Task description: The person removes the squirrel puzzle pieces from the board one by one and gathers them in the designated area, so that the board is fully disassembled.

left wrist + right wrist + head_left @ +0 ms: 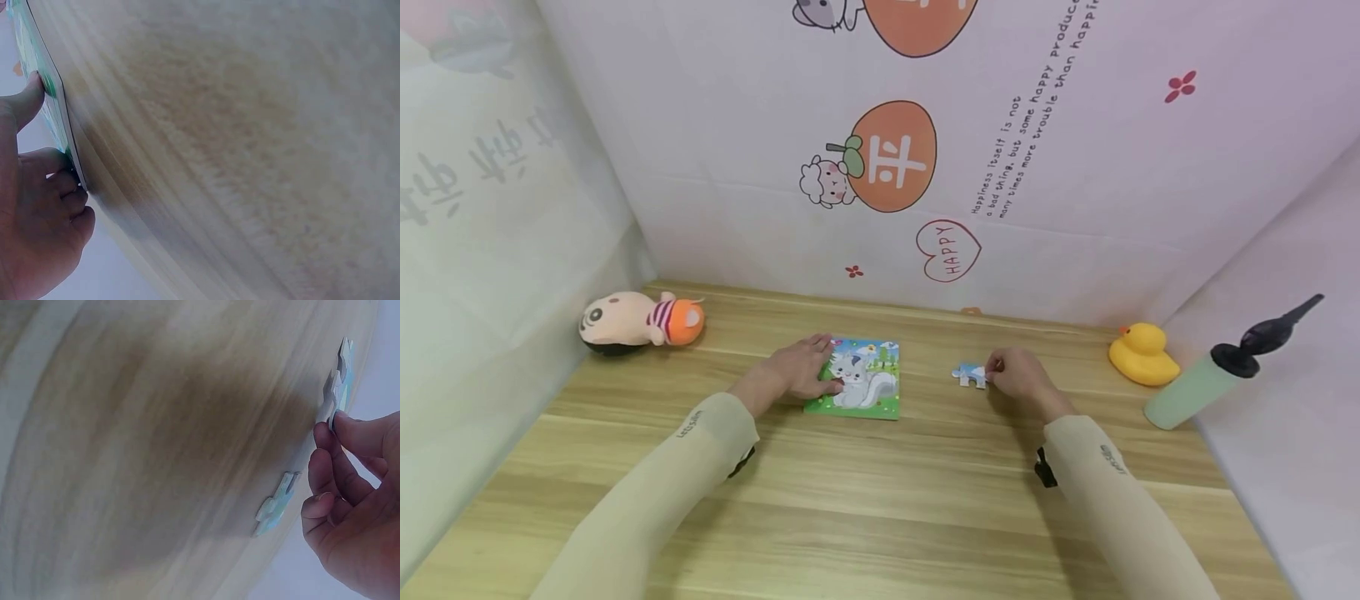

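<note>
Between right hand's [1018,372] fingertips, seemingly puzzle piece [970,376].

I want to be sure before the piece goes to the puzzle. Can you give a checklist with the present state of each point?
1. Right hand pinches a puzzle piece: ok.
2. Left hand presses on the puzzle board to steady it: ok.
3. Board lies flat on the table: ok.
4. Second loose piece lies near the right hand, seen in the right wrist view: ok.
5. Empty slot on the board for this piece: cannot tell.
6. Path between piece and board free of the rubber duck: ok.
</note>
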The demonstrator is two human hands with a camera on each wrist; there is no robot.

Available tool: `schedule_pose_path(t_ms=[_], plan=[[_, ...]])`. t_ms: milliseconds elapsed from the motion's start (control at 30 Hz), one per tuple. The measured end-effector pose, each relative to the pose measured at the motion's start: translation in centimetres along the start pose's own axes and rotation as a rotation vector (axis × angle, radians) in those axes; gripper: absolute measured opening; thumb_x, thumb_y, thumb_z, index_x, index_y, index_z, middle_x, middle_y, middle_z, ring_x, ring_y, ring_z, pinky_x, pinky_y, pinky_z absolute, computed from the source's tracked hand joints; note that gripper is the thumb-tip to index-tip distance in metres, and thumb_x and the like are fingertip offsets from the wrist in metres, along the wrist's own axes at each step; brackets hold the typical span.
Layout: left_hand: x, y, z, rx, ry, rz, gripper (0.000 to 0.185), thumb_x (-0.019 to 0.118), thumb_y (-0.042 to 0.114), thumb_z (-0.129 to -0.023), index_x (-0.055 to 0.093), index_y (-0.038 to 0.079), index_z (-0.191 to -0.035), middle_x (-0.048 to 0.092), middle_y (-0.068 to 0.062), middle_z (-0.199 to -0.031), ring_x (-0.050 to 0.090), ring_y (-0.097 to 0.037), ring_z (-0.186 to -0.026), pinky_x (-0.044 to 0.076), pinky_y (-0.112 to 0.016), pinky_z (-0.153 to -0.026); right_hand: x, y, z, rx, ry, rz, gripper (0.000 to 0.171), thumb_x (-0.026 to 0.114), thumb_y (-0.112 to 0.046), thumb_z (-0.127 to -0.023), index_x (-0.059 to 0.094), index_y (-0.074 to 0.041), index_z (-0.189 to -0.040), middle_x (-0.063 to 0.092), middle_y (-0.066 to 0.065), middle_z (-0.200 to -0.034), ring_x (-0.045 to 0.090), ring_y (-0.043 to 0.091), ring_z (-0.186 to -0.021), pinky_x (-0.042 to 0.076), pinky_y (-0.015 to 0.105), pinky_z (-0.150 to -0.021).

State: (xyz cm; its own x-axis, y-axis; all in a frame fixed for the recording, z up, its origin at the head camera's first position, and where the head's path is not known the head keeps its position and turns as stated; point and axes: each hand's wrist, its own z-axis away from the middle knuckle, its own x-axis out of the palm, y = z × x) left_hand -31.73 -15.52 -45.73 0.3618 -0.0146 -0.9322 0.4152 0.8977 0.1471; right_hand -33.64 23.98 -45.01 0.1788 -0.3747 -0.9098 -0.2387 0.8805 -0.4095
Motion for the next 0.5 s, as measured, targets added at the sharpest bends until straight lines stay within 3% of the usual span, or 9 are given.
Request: schedule_pose_path(t_ms=[267, 500], plan=[[0.2, -0.12, 0.03, 0.0, 0.01, -0.001, 0.09, 0.046, 0.06, -0.105, 0.019, -0.003, -0.163, 0.011, -0.021, -0.175, 0.011, -0.036, -0.165, 0.017, -0.046, -0.137, -0.26, -0.34, -0.49, -0.004, -0.033, 0.086, 0.008, 0.066, -0.006, -0.092, 0.073, -0.003, -0.088, 0.076, 0.02, -0.099, 0.067, 0.029, -0.087, 0.057, 0.046, -0.08], [0.21, -0.35, -0.13, 0.0, 0.012, 0.009, 0.09, 0.048, 0.06, -0.104, 0.021, -0.003, -0.163, 0.012, -0.02, -0.175, 0.012, -0.036, -0.165, 0.017, -0.047, -0.137, -0.46, -0.57, -0.72, 0.015, -0.047, 0.099, 0.01, 0.067, -0.009, -0.092, 0.075, -0.003, -0.09, 0.077, 0.02, -0.104, 0.07, 0.032, -0.094, 0.058, 0.052, -0.088]])
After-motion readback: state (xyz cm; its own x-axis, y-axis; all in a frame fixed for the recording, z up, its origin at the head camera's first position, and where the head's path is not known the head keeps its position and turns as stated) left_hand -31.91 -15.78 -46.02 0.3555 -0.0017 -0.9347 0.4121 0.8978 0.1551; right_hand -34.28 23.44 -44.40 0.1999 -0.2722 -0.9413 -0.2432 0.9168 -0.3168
